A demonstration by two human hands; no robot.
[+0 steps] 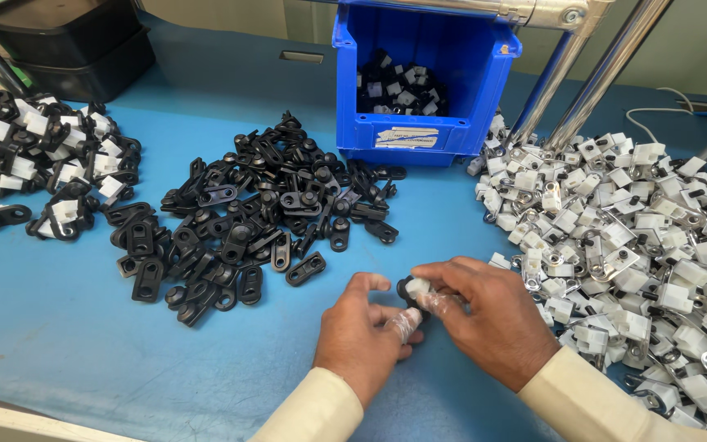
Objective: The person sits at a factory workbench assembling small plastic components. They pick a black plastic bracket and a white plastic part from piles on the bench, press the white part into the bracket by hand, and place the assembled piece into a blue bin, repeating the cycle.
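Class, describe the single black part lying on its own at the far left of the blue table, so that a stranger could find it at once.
Start at the blue table and go to the heap of joined black-and-white parts at its far left. Just below that heap, near the table's left edge, lies one flat black oval part. Unlike its neighbours, it lies alone and carries no white block.

Plastic and metal all over a smooth matt tabletop (59, 327)

Between the hands (419, 315) sits a small black-and-white plastic piece (413, 288); up and left, glossy black plastic brackets (255, 213); off right, white plastic clips with shiny metal tabs (623, 237); straight ahead, a glossy blue plastic bin (394, 98).
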